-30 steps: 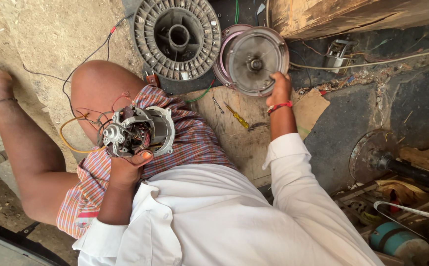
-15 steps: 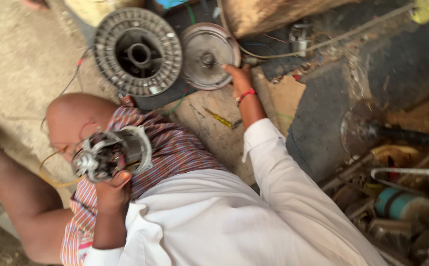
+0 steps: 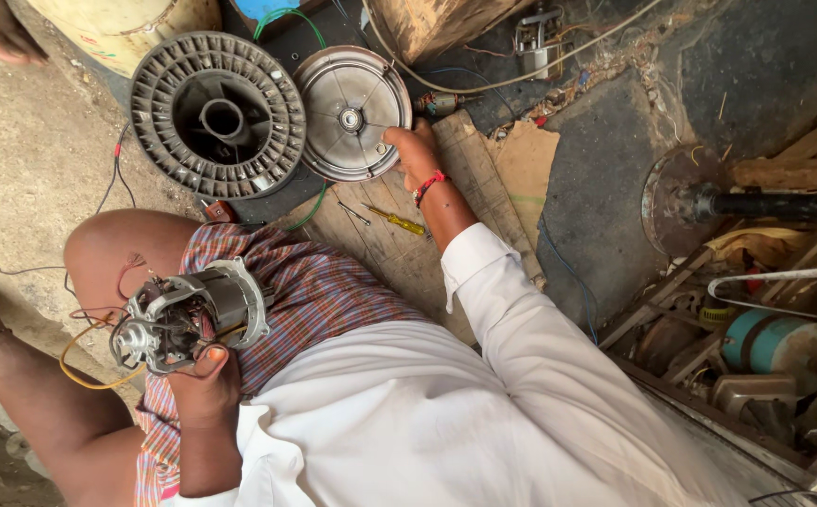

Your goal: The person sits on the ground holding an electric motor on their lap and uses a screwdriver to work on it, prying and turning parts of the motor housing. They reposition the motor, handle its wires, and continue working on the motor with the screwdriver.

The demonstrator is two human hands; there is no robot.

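Left hand [image 3: 204,383] closed around a small electric motor [image 3: 192,317], held above the knee, its shaft pointing away to the person's left. Right hand [image 3: 415,150], arm extended forward, fingers curled on the rim of a round metal cover [image 3: 350,113] lying flat beside a ribbed plastic disc [image 3: 219,115]; a yellow screwdriver [image 3: 397,221] lies near the wrist.

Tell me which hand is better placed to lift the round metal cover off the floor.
Right. The right hand rests on the rim of the round metal cover, though its grip is unclear. The left hand is occupied holding the motor above the knee, well away from the cover.
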